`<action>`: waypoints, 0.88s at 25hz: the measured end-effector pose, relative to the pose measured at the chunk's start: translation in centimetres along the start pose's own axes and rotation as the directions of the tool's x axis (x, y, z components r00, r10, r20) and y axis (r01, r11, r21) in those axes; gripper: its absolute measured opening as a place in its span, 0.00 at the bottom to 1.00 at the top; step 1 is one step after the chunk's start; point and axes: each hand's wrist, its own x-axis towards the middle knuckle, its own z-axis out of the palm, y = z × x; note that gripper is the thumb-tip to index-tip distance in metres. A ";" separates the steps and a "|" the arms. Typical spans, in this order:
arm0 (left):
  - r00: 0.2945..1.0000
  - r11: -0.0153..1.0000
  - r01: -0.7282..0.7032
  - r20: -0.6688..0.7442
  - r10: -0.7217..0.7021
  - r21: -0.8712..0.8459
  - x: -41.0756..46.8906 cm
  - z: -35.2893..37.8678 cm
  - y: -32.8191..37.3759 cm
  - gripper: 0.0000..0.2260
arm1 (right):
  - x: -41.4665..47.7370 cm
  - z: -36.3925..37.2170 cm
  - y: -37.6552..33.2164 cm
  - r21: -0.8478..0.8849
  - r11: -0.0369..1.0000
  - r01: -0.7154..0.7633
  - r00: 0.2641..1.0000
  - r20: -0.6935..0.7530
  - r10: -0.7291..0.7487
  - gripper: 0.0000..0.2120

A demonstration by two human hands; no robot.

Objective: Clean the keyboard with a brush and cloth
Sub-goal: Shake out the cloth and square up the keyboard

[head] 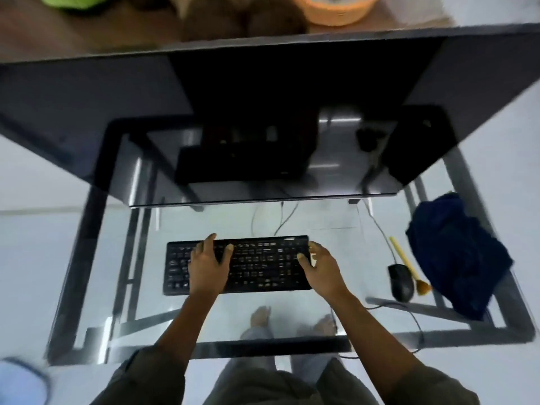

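Here, the black keyboard (238,266) lies flat on the glass desk (336,238), in front of the dark monitor (263,118) and roughly centred under it. The left hand (209,263) rests on the keyboard's left half, fingers spread over the keys, its grip closed on nothing. The right hand (320,267) sits at the keyboard's right end, thumb on the keys and fingers curled round the edge; whether it pinches the edge I cannot tell through the blur. To the right of the keyboard, well apart from it, lies a black mouse (401,282). Just beyond the mouse is the brush (407,266), with a pale yellow handle and brown bristles. Farther right again, the dark blue cloth (455,255) lies crumpled at the desk's edge. 2 bare feet (261,315) show through the glass below the keyboard.
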 end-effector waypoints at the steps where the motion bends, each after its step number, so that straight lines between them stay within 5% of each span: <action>1: 0.995 0.995 0.096 -0.019 -0.095 0.035 -0.2 -1.0 -2.6 0.28 | -0.2 1.4 0.4 -0.014 0.999 -0.033 0.999 -0.042 0.033 0.22; 6: 0.901 0.900 0.434 -0.023 -0.434 0.034 -1.6 -3.7 -10.9 0.33 | -2.1 4.8 1.9 -0.081 0.968 -0.236 0.962 -0.157 0.222 0.21; 11: 0.941 0.928 0.337 0.058 -0.332 -0.161 0.0 -3.7 -12.2 0.31 | -0.8 5.3 1.2 0.088 0.957 -0.275 0.941 -0.182 0.287 0.14; 16: 0.984 0.964 0.178 0.066 -0.168 -0.197 5.0 -4.7 -11.1 0.31 | 2.7 3.6 -2.6 0.168 0.972 -0.165 0.951 -0.235 0.202 0.07; 22: 0.990 0.968 0.136 0.072 -0.124 -0.211 11.2 -4.7 -9.4 0.29 | 7.1 2.8 -5.6 0.176 0.982 -0.066 0.967 -0.233 0.106 0.12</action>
